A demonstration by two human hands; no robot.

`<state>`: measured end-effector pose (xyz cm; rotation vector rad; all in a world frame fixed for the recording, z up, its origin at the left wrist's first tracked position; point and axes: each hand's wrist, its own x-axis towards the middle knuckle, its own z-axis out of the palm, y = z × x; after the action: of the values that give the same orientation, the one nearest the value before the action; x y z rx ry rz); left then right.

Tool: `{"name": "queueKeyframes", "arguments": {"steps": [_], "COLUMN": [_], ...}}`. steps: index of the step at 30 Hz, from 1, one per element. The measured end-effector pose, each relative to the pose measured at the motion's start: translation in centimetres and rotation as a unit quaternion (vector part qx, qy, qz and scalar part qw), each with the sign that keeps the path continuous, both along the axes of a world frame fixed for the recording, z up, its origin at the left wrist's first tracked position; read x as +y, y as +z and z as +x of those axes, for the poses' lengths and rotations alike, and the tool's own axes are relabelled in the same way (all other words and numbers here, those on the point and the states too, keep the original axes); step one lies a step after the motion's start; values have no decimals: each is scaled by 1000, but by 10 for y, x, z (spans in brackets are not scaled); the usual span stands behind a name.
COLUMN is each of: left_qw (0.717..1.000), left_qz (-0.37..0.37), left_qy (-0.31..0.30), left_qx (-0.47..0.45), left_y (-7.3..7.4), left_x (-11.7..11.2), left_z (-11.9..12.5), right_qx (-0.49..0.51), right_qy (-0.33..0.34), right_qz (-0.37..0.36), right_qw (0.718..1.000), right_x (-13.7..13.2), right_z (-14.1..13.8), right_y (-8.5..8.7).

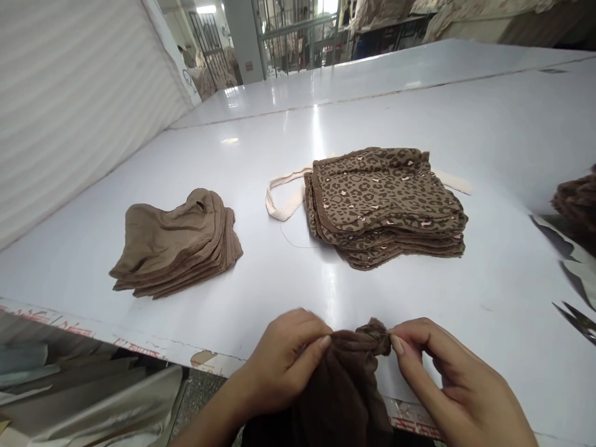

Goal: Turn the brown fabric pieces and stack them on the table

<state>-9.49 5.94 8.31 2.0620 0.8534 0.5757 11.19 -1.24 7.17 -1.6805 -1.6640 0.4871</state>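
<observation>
My left hand [291,354] and right hand [449,366] pinch the dark brown cloth [347,379], presumably to steady its bunched edge.

No txt legible; red print [133,346] on tbl edge [179,356] unclear.

The single view comes from a camera worn on the person's head, facing forward and down across the desk [261,279]. It looks from close above the hands [291,360], which loom large at the bottom centre and lower right of the frame. The desk's near edge slants through the lower left; its surface recedes toward the top, where a metal grille [298,28] shows small and far off.
</observation>
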Motion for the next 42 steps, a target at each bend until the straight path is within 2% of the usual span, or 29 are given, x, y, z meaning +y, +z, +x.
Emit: {"name": "queueKeyframes", "arguments": {"steps": [2,3,5,7,9,12,15,18,20,23,27,30,32,33,34,36,38,39,40,42], "left_qw": [991,983,964,957,973,999,992,974,967,969,977,967,966,974,984,998,995,992,992,996], "left_qz": [90,147,250,282,222,45,-114,-207,-231,-222,-178,-189,-203,-189,-156,-41,83,118,125,76], "left_qy": [90,108,88,56,46,8,19,51,55,35,-58,-131,-125,-91,-44,31,47,38,30,21], "left_qx": [32,33,33,45,46,-8,-54,-77,-91,-101,-99,-108,-101,-87,-68,-30,-9,-7,-12,-47], "left_y": [3,4,4,1,-4,-8,-7,-3,-1,0,0,-1,-1,0,0,2,2,2,2,1], "left_x": [-5,-10,-18,-22,-20,-13,-9,-10,-11,-13,-6,4,7,6,4,-5,-15,-18,-20,-21], "left_z": [4,8,19,29,34,33,28,27,28,27,21,14,13,13,14,19,24,26,28,30], "right_qx": [58,79,101,114,134,149,83,11,-38,-97,-70,-53,-1,41,90,182,264,304,351,455], "right_qy": [-6,-6,-1,4,5,-11,-27,-5,30,62,65,40,31,26,24,3,-36,-51,-56,-38], "right_qz": [-46,-58,-64,-58,-59,-60,0,55,82,104,70,58,23,-12,-48,-103,-122,-126,-136,-178], "right_qw": [997,995,993,992,989,987,996,998,995,988,993,996,999,999,995,978,956,943,925,872], "right_x": [1,1,1,1,1,2,1,-3,-6,-7,-4,0,3,4,5,5,4,4,3,3], "right_z": [-2,-4,-10,-16,-20,-22,-19,-17,-17,-16,-13,-10,-10,-11,-13,-18,-24,-26,-28,-30], "right_y": [-4,-5,-5,-2,1,1,-2,-4,-5,-5,-2,1,1,2,2,4,6,6,5,3]}}
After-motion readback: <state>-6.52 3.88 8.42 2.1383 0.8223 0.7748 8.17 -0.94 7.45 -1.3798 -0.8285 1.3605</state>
